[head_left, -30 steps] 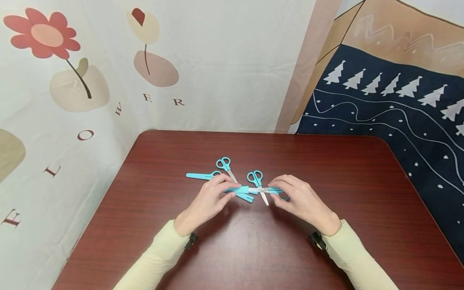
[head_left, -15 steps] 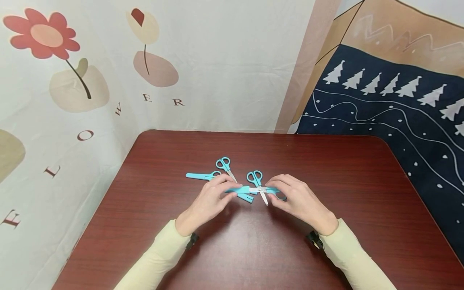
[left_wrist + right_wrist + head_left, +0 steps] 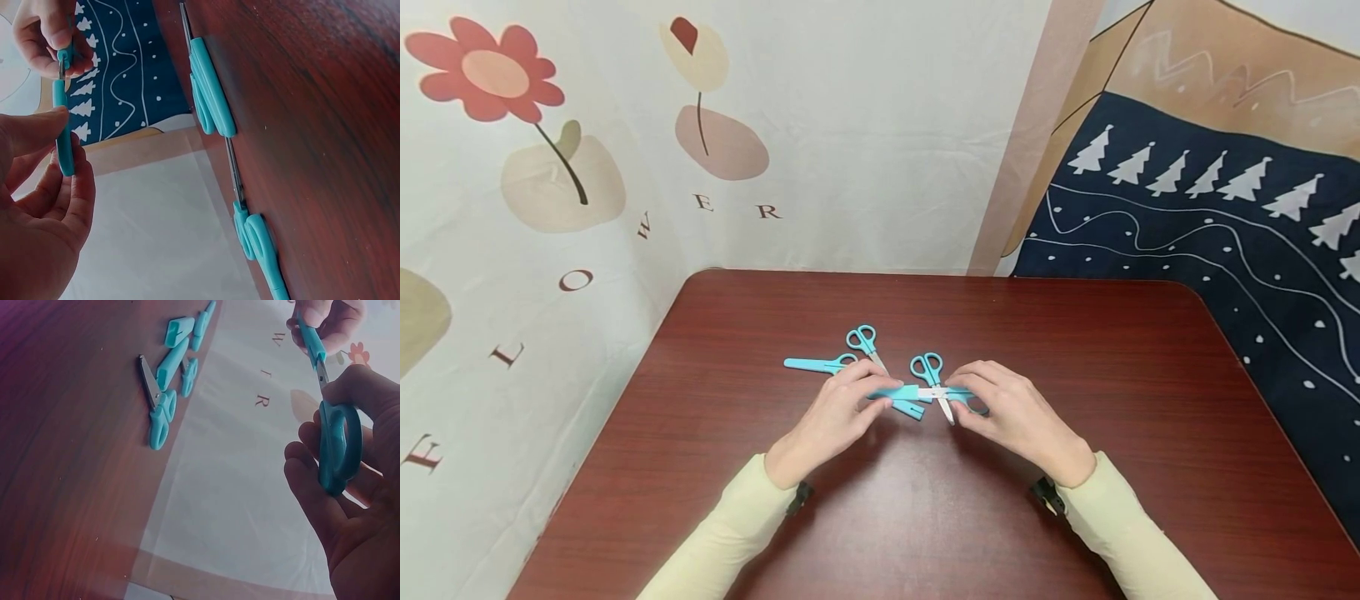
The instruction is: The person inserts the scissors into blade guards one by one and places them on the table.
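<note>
My left hand [image 3: 835, 408] pinches a turquoise scissors cover [image 3: 62, 128] between thumb and fingers, above the table. Facing it, my right hand [image 3: 1022, 412] grips a pair of scissors by its turquoise handles [image 3: 337, 447]. The blades [image 3: 322, 372] point left, their tips inside the cover and a short stretch of metal still showing. Beneath the held pair, uncovered scissors [image 3: 927, 367] lie on the table with the blades toward the person. A second uncovered pair [image 3: 861, 338] lies farther left, its blade tips hidden behind the left hand.
Scissors in a cover [image 3: 812, 364] lie at the left of the group. Loose turquoise covers [image 3: 180, 331] lie among the scissors. All rest on a reddish-brown table [image 3: 880, 533], with a printed cloth [image 3: 880, 167] hanging behind its far edge.
My right hand has shifted slightly left with the scissors, and the blades sit a little deeper in the cover. The left hand has barely moved.
</note>
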The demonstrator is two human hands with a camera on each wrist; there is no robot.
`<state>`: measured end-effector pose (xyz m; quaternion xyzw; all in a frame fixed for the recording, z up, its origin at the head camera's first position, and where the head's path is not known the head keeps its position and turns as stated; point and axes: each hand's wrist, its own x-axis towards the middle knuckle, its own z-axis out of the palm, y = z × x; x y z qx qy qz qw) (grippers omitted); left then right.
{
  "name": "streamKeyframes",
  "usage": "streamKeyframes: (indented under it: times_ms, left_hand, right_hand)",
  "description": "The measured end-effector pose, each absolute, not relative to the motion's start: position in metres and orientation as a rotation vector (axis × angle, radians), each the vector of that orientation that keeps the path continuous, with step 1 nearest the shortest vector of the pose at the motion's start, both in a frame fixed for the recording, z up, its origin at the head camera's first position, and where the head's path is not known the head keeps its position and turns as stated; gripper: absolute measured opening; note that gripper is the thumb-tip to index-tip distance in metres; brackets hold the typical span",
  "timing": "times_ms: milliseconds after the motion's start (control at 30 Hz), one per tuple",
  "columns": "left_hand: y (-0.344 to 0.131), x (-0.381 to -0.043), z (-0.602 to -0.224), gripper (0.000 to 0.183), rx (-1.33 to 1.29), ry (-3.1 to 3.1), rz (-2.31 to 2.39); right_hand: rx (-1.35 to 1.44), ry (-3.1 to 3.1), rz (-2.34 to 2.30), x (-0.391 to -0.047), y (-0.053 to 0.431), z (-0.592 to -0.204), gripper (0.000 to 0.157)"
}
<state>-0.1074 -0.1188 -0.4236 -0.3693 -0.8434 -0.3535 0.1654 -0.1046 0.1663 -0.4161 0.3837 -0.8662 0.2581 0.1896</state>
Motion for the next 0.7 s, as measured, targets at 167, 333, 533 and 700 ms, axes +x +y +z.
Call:
streamKeyframes:
  times_ms: [167, 333, 533, 700]
  left_hand:
    - [-0.1172, -0.1081, -0.4238, 0.026, -1.061, -2.393, -1.005]
    - [-0.1157, -0.1086, -0.4233, 0.026, -1.069, -2.383, -1.006]
    - [-0.1145, -0.1081, -0.4222, 0.026, -1.069, -2.405, -0.999]
    - [-0.1135, -0.1077, -0.4218, 0.026, -1.069, -2.433, -1.008]
  right_hand:
    - [1.079, -2.443, 0.71, -0.1045, 0.1648, -0.4156, 0.028]
    - [1.085, -2.444, 0.711, -0.1047, 0.1633, -0.4151, 0.029]
    - [1.111, -2.422, 0.711, -0.1056, 0.1616, -0.4152, 0.03]
    - [1.116, -2.414, 0.708, -0.1055, 0.1609, -0.4154, 0.031]
